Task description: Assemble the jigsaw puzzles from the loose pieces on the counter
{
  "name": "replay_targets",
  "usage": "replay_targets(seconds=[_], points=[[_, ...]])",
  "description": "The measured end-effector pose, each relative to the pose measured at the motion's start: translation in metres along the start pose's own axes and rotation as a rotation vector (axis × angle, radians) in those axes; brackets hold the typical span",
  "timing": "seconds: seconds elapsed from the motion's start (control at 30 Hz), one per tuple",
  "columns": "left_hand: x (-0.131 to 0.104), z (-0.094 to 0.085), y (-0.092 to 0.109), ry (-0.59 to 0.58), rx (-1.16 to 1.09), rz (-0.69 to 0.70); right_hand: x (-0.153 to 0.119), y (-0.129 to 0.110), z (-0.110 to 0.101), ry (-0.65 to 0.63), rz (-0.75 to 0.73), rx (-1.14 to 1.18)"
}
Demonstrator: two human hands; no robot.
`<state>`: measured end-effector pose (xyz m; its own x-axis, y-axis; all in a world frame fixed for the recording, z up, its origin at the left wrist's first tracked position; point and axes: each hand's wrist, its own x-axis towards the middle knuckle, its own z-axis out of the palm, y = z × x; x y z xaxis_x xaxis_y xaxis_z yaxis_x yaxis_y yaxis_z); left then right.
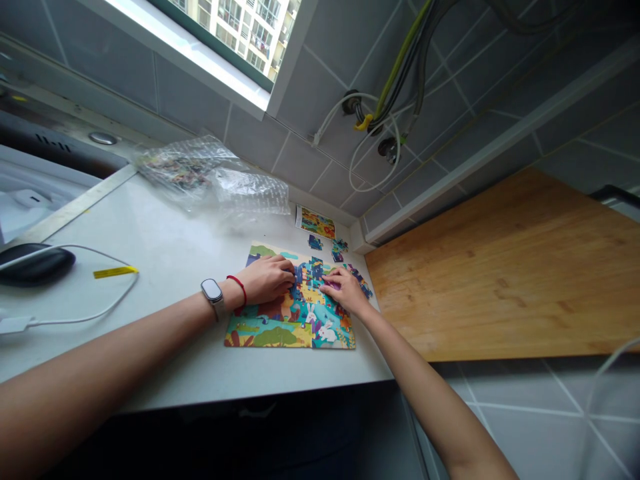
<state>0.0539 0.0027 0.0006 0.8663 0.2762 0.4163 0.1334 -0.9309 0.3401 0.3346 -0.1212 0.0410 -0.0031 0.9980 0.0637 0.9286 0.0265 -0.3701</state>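
A colourful jigsaw puzzle [280,335], partly put together, lies on the white counter, with white rabbits in its lower right part. My left hand [267,279] rests on its upper left part, fingers bent and close together. Whether a piece is under those fingertips is hidden. At the right side of the puzzle my right hand [346,291] pinches a purple jigsaw piece [332,285] between thumb and fingers. Several loose pieces [339,251] lie behind the puzzle, and others [361,280] sit past my right hand. A small picture card [317,222] shows a similar scene.
Clear plastic packaging [215,173] lies at the back by the tiled wall. On the left are a black mouse-shaped object [37,265] and a white cable [100,316] with a yellow tag. A wooden board [500,273] borders the counter on the right. Cables [395,73] hang above.
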Motion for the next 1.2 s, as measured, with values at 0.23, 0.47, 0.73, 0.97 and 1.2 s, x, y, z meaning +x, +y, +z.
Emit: replay_targets(seconds=[0.23,0.47,0.73,0.97,1.2], points=[[-0.001,0.002,-0.001,0.012,-0.012,0.0,-0.007,-0.004,0.002,0.02,-0.033,-0.045],[0.0,0.002,0.0,0.023,-0.022,-0.001,-0.036,-0.023,0.015,0.011,0.054,-0.19],[-0.002,0.001,0.002,-0.005,0.002,0.012,-0.044,-0.035,0.032,0.106,0.094,-0.211],[-0.005,0.014,0.008,-0.098,0.017,0.046,-0.045,-0.036,0.039,0.159,0.108,-0.227],[-0.006,0.017,0.008,-0.102,0.022,0.042,-0.04,-0.045,0.028,0.118,0.092,-0.278]])
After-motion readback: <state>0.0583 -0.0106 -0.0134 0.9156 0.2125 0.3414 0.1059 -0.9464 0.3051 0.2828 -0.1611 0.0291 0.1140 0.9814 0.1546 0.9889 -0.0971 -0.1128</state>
